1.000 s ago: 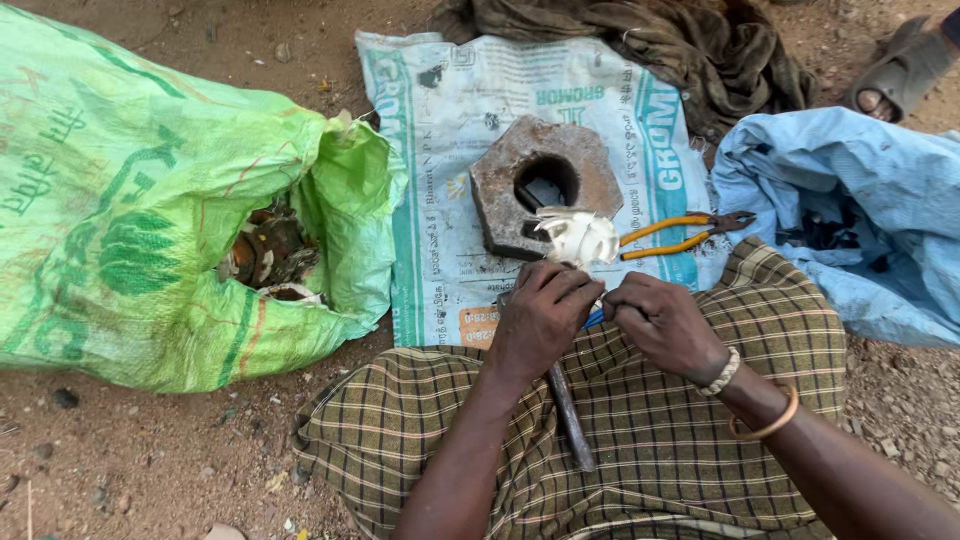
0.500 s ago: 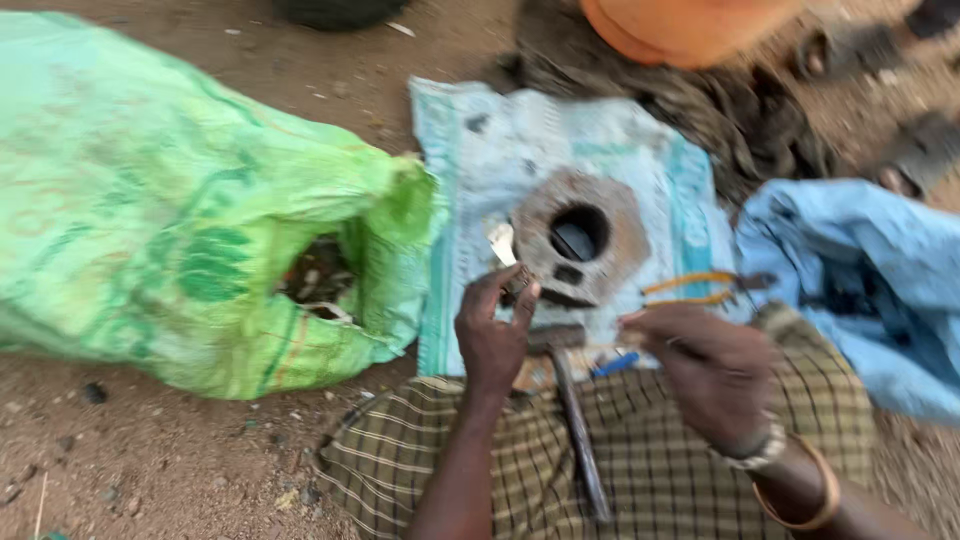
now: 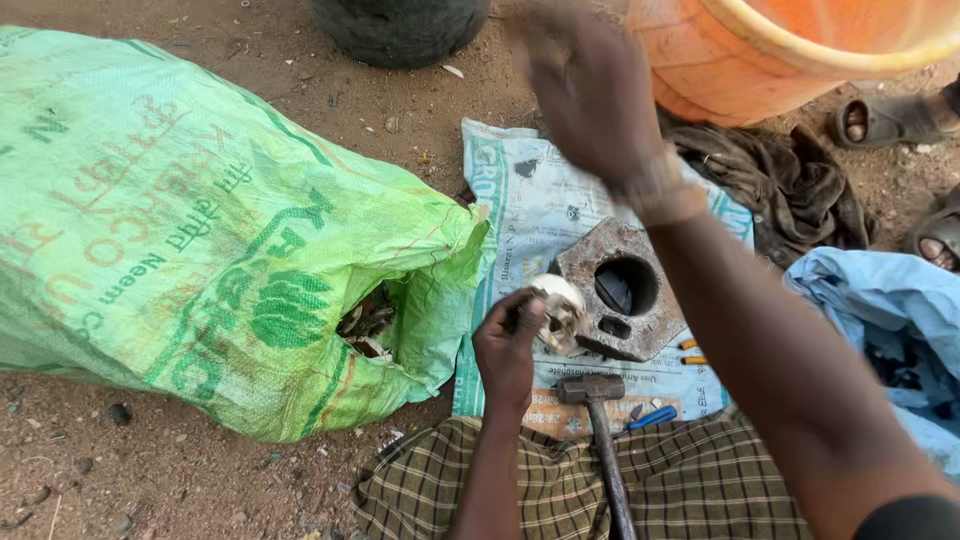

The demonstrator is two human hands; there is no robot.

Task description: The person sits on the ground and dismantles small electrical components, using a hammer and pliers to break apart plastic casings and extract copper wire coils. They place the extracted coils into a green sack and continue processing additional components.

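Rounded whitish lump [image 3: 558, 310], fingers [image 3: 520, 322] gripping.

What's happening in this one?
A person sits on dirt ground. The left hand holds a small whitish part beside a rusty metal block with a round hole, lying on a printed sack. The right hand is raised toward an orange tub, blurred. A hammer rests on the checked cloth on the lap. A green bag lies open to the left.
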